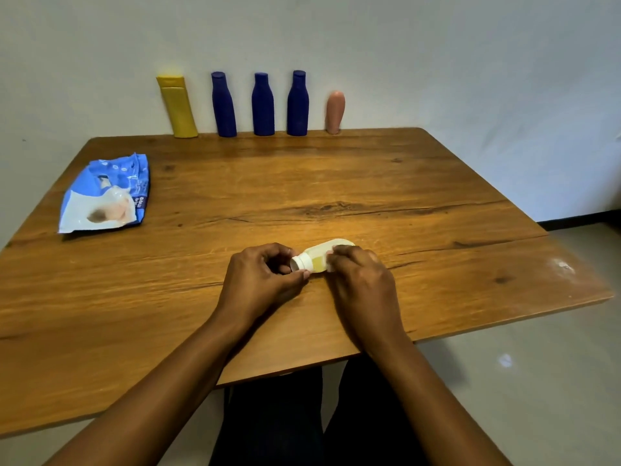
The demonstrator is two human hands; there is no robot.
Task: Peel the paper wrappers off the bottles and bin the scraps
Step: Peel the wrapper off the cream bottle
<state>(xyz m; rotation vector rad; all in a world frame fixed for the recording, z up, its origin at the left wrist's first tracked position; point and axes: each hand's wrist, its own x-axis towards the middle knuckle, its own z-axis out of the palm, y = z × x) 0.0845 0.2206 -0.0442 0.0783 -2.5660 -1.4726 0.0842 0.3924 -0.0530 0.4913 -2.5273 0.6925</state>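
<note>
Cream plastic bottle [319, 258], gripped by 2 hands

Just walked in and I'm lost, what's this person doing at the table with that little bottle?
A seated person holds a small pale bottle on its side, low over the wooden table. The left hand steadies the white cap end while the right hand grips its body, apparently working at the wrapper. Five other bottles stand along the wall, and a blue packet lies to the left. No bin is visible.
</note>
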